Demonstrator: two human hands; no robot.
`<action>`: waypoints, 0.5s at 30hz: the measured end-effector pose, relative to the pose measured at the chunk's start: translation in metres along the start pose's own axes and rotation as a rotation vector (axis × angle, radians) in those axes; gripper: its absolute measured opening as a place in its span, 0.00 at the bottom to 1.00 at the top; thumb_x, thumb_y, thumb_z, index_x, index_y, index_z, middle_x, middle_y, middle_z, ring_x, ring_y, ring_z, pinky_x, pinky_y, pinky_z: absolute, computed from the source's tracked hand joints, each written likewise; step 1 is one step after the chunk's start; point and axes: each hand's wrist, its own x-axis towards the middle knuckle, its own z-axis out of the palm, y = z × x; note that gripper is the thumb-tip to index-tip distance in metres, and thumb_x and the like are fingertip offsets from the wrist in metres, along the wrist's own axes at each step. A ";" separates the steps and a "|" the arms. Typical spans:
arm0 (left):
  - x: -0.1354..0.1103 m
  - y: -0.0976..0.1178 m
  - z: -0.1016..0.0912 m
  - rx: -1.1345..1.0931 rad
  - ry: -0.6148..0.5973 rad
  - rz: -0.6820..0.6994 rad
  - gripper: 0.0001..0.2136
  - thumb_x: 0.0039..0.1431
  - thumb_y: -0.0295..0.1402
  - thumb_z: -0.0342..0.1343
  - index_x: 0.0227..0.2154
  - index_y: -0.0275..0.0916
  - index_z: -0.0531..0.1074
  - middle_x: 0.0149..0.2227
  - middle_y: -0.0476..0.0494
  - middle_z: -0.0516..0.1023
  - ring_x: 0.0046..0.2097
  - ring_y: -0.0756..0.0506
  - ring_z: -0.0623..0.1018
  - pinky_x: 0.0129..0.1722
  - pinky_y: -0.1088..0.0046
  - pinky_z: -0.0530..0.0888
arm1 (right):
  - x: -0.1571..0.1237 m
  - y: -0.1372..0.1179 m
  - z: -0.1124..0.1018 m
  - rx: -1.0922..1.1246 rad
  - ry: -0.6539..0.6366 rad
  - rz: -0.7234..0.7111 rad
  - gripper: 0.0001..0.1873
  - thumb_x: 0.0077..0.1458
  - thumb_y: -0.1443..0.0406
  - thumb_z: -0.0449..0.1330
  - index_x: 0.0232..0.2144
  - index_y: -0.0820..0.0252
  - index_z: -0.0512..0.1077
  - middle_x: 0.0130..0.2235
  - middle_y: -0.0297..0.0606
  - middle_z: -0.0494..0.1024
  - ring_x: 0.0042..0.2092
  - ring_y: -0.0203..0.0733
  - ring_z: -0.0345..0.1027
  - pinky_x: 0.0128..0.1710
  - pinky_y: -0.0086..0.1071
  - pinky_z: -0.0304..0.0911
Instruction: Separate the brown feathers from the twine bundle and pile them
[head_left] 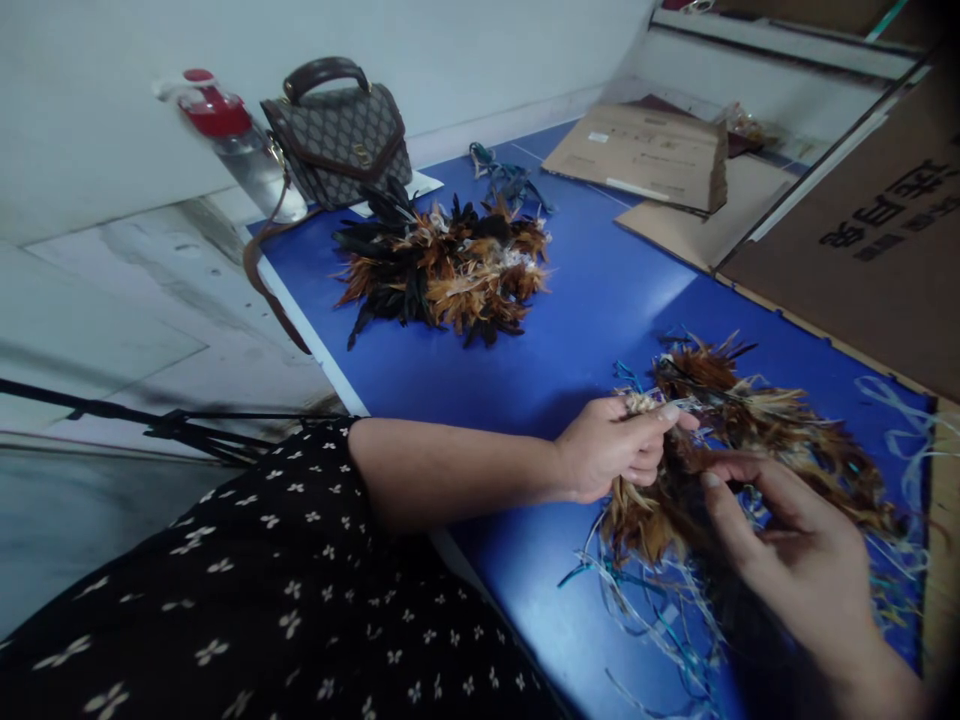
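Observation:
My left hand [621,448] is closed around a bunch of brown feathers [637,525], whose tips stick out below the fist and whose pale ends show above it. Close on its right, my right hand [795,555] pinches part of the dark brown feathers between thumb and forefinger; the exact spot is partly blurred. Beyond both hands lies a row of brown feather bunches [784,425]. White and teal strings [679,620] trail loosely beneath the hands on the blue table [592,310].
A pile of black and orange-brown feathers [450,275] lies farther back. Behind it are a patterned handbag [341,140], a red-capped water bottle [240,150] and teal strips [510,180]. Cardboard pieces [637,155] lie at the back, with a large carton [862,230] along the right.

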 end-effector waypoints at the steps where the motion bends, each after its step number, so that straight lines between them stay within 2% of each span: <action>1: 0.000 0.000 0.000 -0.001 -0.002 0.006 0.10 0.79 0.39 0.64 0.41 0.38 0.79 0.23 0.60 0.53 0.23 0.55 0.52 0.24 0.75 0.51 | 0.000 0.001 0.000 0.000 -0.001 0.001 0.13 0.66 0.48 0.70 0.38 0.48 0.83 0.43 0.39 0.90 0.41 0.50 0.84 0.43 0.40 0.79; 4: 0.000 0.001 -0.002 -0.006 -0.009 0.028 0.12 0.81 0.39 0.61 0.39 0.38 0.76 0.24 0.60 0.54 0.23 0.55 0.53 0.24 0.76 0.51 | 0.000 0.005 0.000 0.010 -0.012 0.041 0.15 0.65 0.46 0.71 0.38 0.49 0.84 0.41 0.38 0.89 0.40 0.49 0.84 0.43 0.39 0.79; 9: 0.006 -0.004 -0.006 0.033 0.045 0.114 0.20 0.79 0.49 0.65 0.36 0.41 0.70 0.25 0.60 0.57 0.24 0.55 0.56 0.25 0.77 0.55 | 0.001 0.014 -0.001 0.163 0.085 0.270 0.25 0.61 0.39 0.75 0.42 0.51 0.85 0.42 0.42 0.89 0.40 0.49 0.83 0.40 0.39 0.81; 12: 0.012 -0.007 -0.009 0.116 0.141 0.245 0.20 0.81 0.49 0.62 0.36 0.40 0.70 0.26 0.57 0.64 0.26 0.54 0.64 0.29 0.76 0.63 | 0.004 0.019 0.000 0.276 0.203 0.367 0.28 0.58 0.37 0.78 0.42 0.51 0.84 0.41 0.44 0.89 0.39 0.49 0.84 0.41 0.40 0.82; 15: 0.016 -0.009 -0.012 0.168 0.189 0.302 0.19 0.82 0.47 0.60 0.37 0.40 0.71 0.29 0.53 0.72 0.31 0.52 0.73 0.35 0.75 0.70 | 0.006 0.023 0.001 0.282 0.248 0.413 0.28 0.58 0.38 0.78 0.44 0.52 0.85 0.40 0.43 0.88 0.36 0.46 0.82 0.38 0.38 0.80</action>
